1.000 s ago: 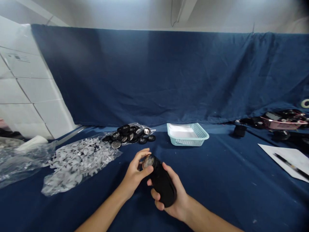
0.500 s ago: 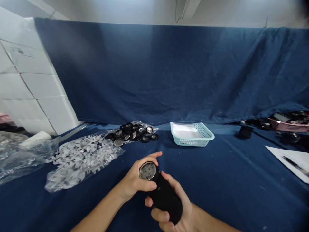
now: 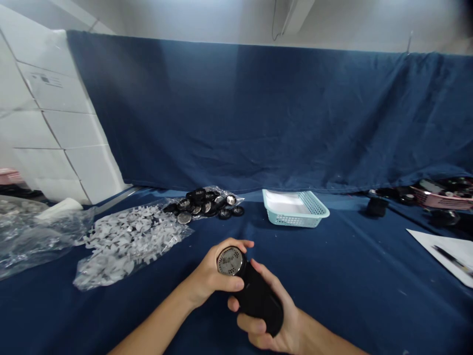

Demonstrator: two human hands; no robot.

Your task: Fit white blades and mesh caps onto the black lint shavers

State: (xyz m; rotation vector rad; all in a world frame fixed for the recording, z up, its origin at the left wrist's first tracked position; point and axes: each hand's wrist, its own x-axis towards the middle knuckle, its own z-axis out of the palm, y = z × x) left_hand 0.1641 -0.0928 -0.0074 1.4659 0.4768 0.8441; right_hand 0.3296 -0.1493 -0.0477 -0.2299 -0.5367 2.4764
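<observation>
Between my two hands is a black electric shaver [image 3: 258, 301], tilted with its round perforated metal head [image 3: 229, 261] up and to the left. My left hand [image 3: 210, 273] curls round that head, thumb on the near side and fingers along the far side. Wrapped about the shaver's body is my right hand [image 3: 283, 315], with its fingertips showing on the near left side. Beyond my hands lies a pile of black round shaver heads with silvery mesh [image 3: 199, 202] on a clear plastic bag. To its left, many small grey plastic parts [image 3: 129, 236] are spread on another clear bag.
A light-blue plastic basket [image 3: 295, 219] with white paper inside stands at the back. On the right are a white sheet [image 3: 424, 241] with a pen [image 3: 449, 255], a small black object [image 3: 376, 207] and a pink basket [image 3: 443, 199] of dark parts. White boxes [image 3: 74, 128] rise at left.
The whole view has shifted slightly. Both hands keep their hold on the shaver, which sits at almost the same angle as before.
</observation>
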